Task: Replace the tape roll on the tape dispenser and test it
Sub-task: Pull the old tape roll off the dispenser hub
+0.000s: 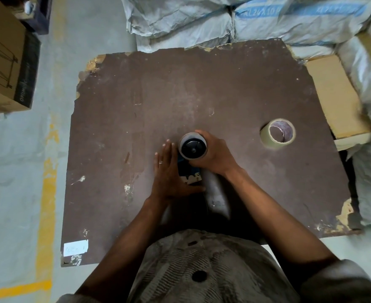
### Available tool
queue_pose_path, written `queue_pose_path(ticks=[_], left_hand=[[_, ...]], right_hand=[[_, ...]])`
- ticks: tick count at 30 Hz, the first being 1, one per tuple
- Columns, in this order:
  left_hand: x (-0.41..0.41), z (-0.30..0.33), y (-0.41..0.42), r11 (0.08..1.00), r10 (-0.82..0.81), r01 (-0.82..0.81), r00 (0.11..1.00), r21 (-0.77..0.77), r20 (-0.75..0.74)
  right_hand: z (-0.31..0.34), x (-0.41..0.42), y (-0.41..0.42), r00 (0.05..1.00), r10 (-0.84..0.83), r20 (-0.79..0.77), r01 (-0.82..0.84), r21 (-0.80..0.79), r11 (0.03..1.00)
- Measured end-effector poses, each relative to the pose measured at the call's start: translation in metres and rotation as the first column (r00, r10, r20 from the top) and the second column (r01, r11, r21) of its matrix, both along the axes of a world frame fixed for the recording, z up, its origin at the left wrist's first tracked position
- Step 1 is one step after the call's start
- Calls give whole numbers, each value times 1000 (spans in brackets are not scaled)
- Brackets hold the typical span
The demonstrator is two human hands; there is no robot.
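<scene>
tape dispenser (190,169): mostly covered by both hands, only a blue patch and the toothed end show at 6 o'clock of the hub. left hand (169,171) lies flat over its side; right hand (213,155) wraps the roll on the dispenser (193,148), so that roll's outer face is hidden. sacks (234,18) at 12 o'clock are cut off by the top edge, blue print too blurred to read. cardboard box (5,62) at 10 o'clock is cut by the left edge. white label (75,247) at the worktop (202,88) corner, 7 o'clock: writing illegible. right side is smeared by motion blur.
</scene>
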State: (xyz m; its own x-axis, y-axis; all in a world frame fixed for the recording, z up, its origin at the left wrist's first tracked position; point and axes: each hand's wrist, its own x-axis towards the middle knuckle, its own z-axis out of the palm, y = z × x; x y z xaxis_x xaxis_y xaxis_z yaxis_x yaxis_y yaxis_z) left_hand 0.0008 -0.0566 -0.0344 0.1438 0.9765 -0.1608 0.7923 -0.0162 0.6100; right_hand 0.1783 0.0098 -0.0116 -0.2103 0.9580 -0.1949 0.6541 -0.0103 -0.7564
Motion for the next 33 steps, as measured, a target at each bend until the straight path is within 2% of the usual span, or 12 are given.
queue_pose_path(ticks=[4,8,20,27,33], left_hand=[[-6,1,5,996,83,-82,996,-26,41],[-5,3,4,995,92,-90,995,-44,34],[-3,6,9,997,38,-42,997,-61,-64],[-2,7,16,998,-18,13,996,-65,-83],[-3,5,20,996,-59,52,993,-68,-103]], right_hand=[[4,0,-1,1000,-19,1,19,25,1000],[6,0,1,999,-28,24,26,59,998],[5,-2,-9,996,-82,-24,84,74,994],[8,12,-3,1000,-10,-1,10,42,999],[5,16,-8,998,-42,-46,45,59,997]])
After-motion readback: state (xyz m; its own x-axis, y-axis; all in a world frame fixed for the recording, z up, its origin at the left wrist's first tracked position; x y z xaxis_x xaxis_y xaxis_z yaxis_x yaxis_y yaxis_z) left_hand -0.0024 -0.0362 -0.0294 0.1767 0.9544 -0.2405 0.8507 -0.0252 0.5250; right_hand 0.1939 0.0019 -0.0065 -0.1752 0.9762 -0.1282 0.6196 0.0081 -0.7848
